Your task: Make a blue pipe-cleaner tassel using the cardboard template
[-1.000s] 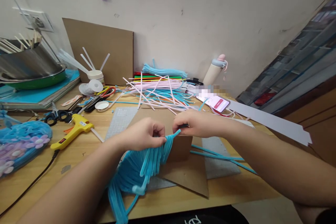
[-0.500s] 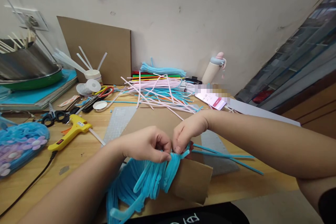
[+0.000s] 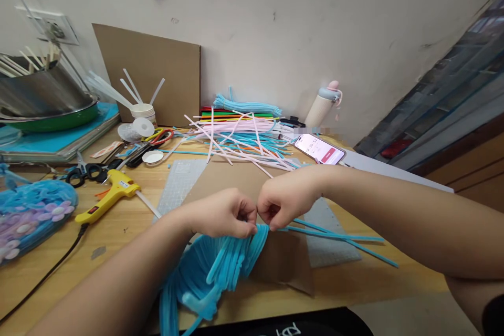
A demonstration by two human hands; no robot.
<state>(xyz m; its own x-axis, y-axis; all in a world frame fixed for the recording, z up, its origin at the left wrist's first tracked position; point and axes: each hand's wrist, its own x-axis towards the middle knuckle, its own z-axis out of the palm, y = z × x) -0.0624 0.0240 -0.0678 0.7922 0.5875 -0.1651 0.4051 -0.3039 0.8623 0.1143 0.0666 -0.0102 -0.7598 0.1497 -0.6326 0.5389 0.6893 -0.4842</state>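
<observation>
A thick bundle of blue pipe cleaners point(image 3: 232, 265) hangs looped over a folded piece of brown cardboard point(image 3: 285, 268) at the front of the table. My left hand point(image 3: 226, 215) is closed, thumb and forefinger pinching the pipe cleaners at the cardboard's upper edge. Right beside it, knuckles almost touching, my right hand point(image 3: 289, 199) is curled shut at the rightmost loop, its fingertips on a blue pipe cleaner. The fingers hide its end. A few straight blue pipe cleaners point(image 3: 346, 239) stick out to the right behind the cardboard.
To the left lie a yellow glue gun point(image 3: 112, 194), black scissors point(image 3: 83, 170) and a blue woven piece with purple flowers point(image 3: 35, 220). Loose pink and blue pipe cleaners point(image 3: 244, 134) are piled at the back. A phone point(image 3: 319, 149) and a bottle point(image 3: 322, 105) are at back right.
My right hand has turned over and curled in closer to my left hand. The short pipe cleaner end by it is now hidden. The cardboard has tilted slightly; the view has shifted a little.
</observation>
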